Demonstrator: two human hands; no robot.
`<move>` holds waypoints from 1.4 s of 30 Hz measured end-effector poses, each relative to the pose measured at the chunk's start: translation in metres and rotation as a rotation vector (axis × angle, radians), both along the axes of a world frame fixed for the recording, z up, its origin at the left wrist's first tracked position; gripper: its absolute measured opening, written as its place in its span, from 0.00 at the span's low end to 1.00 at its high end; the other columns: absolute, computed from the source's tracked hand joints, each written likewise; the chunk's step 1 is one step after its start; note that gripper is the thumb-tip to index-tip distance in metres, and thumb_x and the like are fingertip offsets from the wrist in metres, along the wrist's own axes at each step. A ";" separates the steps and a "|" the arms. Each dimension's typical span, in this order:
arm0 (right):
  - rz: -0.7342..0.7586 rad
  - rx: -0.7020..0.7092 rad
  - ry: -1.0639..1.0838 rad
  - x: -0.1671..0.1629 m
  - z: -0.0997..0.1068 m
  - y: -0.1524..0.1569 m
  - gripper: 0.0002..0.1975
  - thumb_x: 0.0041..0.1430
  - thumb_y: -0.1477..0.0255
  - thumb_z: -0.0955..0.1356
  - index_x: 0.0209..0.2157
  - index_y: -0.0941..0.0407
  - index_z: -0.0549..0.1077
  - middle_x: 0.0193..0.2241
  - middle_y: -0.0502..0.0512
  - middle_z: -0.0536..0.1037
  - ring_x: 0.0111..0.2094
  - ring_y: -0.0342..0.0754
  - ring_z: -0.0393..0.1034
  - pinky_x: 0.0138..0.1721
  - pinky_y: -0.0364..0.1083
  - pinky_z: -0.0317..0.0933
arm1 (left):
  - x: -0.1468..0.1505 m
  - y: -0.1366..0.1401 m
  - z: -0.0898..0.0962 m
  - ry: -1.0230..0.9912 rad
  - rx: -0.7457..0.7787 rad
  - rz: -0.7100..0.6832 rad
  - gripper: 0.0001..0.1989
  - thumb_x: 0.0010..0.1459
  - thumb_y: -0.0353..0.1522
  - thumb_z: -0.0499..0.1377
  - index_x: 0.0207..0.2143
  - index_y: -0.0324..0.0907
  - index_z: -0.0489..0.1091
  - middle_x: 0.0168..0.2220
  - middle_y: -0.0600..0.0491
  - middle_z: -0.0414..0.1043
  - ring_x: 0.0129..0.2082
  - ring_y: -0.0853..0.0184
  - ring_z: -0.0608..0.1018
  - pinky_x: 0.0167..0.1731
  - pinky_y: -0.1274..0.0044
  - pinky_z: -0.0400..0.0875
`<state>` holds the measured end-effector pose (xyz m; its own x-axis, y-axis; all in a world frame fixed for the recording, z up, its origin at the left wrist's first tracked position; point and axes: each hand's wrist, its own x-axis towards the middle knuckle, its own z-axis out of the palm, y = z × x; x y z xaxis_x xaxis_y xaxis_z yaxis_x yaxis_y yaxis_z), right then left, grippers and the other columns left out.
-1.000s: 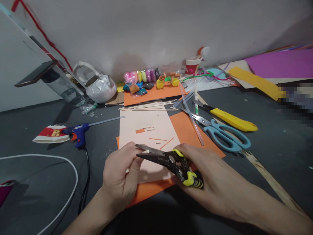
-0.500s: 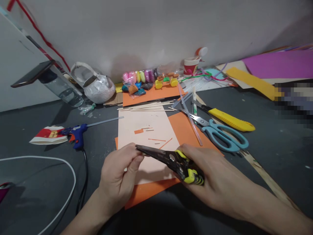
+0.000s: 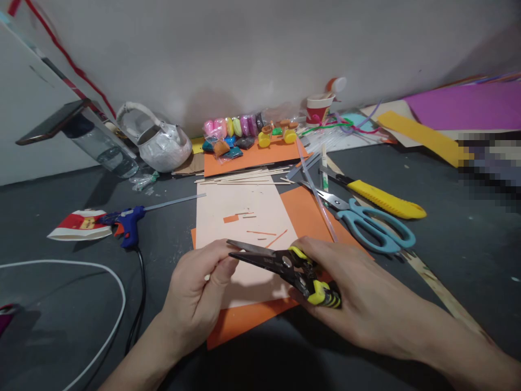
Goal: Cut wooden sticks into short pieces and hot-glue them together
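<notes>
My right hand is closed around the yellow-and-black handles of a pair of snips. Their dark blades point left and stand slightly apart, with the tips at the fingers of my left hand. That hand is closed in a pinch on what looks like a thin pale stick; only a small end of it shows below the fingers, the rest is hidden. Under both hands lies a pale sheet of paper with small orange and wooden scraps, on top of orange paper.
Blue scissors and a yellow utility knife lie to the right. At left are a blue glue gun and a white cable. Thin wooden sticks, a silver pot and bagged colored clay are farther back.
The blades of the snips have parted; they were nearly closed before. My left hand keeps its pinch and has hardly moved.
</notes>
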<state>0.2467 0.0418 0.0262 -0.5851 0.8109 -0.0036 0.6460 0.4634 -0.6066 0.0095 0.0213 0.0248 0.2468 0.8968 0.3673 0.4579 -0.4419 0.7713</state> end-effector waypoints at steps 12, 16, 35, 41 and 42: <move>-0.038 -0.007 0.029 0.003 0.002 0.003 0.06 0.56 0.74 0.65 0.33 0.52 0.62 0.26 0.48 0.73 0.24 0.46 0.66 0.24 0.44 0.54 | -0.009 0.002 0.001 -0.294 -0.458 -0.119 0.16 0.70 0.39 0.50 0.36 0.45 0.74 0.25 0.58 0.60 0.23 0.73 0.58 0.23 0.77 0.50; -0.027 -0.051 0.003 0.002 0.002 0.005 0.07 0.56 0.72 0.67 0.35 0.52 0.63 0.29 0.49 0.74 0.27 0.47 0.67 0.26 0.44 0.55 | -0.009 0.001 -0.001 -0.332 -0.474 -0.133 0.16 0.70 0.40 0.50 0.36 0.44 0.75 0.25 0.58 0.60 0.23 0.74 0.58 0.23 0.78 0.50; 0.029 -0.092 -0.051 0.004 0.006 0.001 0.08 0.56 0.73 0.67 0.35 0.52 0.63 0.32 0.52 0.75 0.32 0.50 0.69 0.29 0.44 0.56 | -0.012 0.005 -0.001 -0.269 -0.466 -0.185 0.19 0.69 0.41 0.51 0.34 0.39 0.75 0.24 0.55 0.62 0.21 0.73 0.58 0.20 0.78 0.52; 0.049 -0.069 -0.069 0.006 0.005 0.003 0.05 0.57 0.74 0.65 0.34 0.53 0.63 0.29 0.51 0.75 0.28 0.48 0.68 0.27 0.44 0.54 | -0.013 0.006 -0.003 -0.308 -0.529 -0.221 0.19 0.68 0.41 0.52 0.32 0.40 0.75 0.23 0.56 0.61 0.20 0.74 0.55 0.20 0.77 0.50; 0.045 -0.049 -0.072 0.007 0.005 0.003 0.05 0.56 0.75 0.65 0.33 0.53 0.63 0.27 0.50 0.74 0.26 0.47 0.67 0.27 0.44 0.54 | -0.013 0.006 -0.003 -0.315 -0.540 -0.219 0.19 0.68 0.41 0.52 0.32 0.40 0.75 0.22 0.57 0.59 0.20 0.74 0.54 0.20 0.77 0.49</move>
